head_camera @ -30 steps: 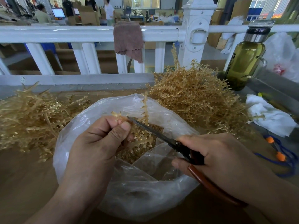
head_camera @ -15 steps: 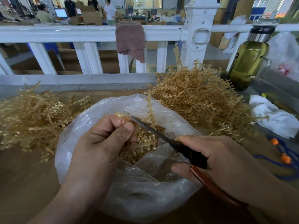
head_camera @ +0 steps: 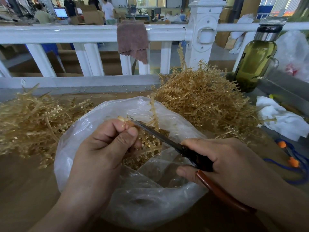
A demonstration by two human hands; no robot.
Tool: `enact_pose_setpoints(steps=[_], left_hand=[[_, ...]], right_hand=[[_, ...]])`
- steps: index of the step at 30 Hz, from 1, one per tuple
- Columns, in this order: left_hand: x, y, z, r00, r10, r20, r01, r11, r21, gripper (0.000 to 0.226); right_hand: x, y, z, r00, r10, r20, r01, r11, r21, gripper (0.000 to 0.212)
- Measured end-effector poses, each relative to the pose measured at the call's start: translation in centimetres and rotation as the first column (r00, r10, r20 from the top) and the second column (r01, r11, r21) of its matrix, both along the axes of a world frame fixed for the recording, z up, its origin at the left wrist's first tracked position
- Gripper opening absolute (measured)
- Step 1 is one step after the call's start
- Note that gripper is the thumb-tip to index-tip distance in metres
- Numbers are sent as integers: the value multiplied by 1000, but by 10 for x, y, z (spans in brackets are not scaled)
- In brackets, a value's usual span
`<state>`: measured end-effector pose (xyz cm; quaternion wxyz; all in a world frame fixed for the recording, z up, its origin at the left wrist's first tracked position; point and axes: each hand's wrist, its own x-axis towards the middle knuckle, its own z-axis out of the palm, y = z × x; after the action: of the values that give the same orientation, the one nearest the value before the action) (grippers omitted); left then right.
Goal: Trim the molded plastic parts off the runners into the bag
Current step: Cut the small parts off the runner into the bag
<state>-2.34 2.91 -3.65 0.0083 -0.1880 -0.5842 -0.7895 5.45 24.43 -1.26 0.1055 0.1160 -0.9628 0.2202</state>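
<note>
My left hand (head_camera: 103, 148) pinches a golden plastic runner (head_camera: 153, 113) with small parts on it, held over the open clear plastic bag (head_camera: 80, 131). My right hand (head_camera: 222, 163) grips scissors (head_camera: 160, 136) with black pivot and brown handles. Their blades are closed and the tip lies against the runner right by my left fingertips. Cut golden parts (head_camera: 143, 158) lie inside the bag, partly hidden by my left hand.
A tall heap of golden runners (head_camera: 204, 101) sits behind the bag on the right, another heap (head_camera: 30, 121) on the left. A green bottle (head_camera: 255, 61), white cloth (head_camera: 282, 118) and blue cord with orange beads (head_camera: 292, 161) lie right. A white railing (head_camera: 83, 32) stands behind.
The scissor tip has slid left along the runner up to my left fingertips. Both hands stay over the bag.
</note>
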Motion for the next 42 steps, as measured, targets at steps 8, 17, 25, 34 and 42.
enact_pose_setpoints(steps=[8,17,25,34,42], left_hand=[[0,1,1,1000,-14,23,13,1000,11,23],[1,1,0,997,0,72,2,1000,-27,8],[-1,-7,-6,990,69,124,-37,969,-246,19],[-2,-9,-5,988,154,35,-132,927,-350,15],[2,-8,1,984,138,-117,-174,897,-405,16]], right_hand=[[0,-1,2,1000,14,17,-14,1000,-1,35],[1,0,8,998,14,61,-15,1000,12,41],[0,1,6,995,38,90,-41,999,28,33],[-4,3,-4,999,9,35,-9,1000,9,39],[0,1,1,999,-25,31,24,999,47,44]])
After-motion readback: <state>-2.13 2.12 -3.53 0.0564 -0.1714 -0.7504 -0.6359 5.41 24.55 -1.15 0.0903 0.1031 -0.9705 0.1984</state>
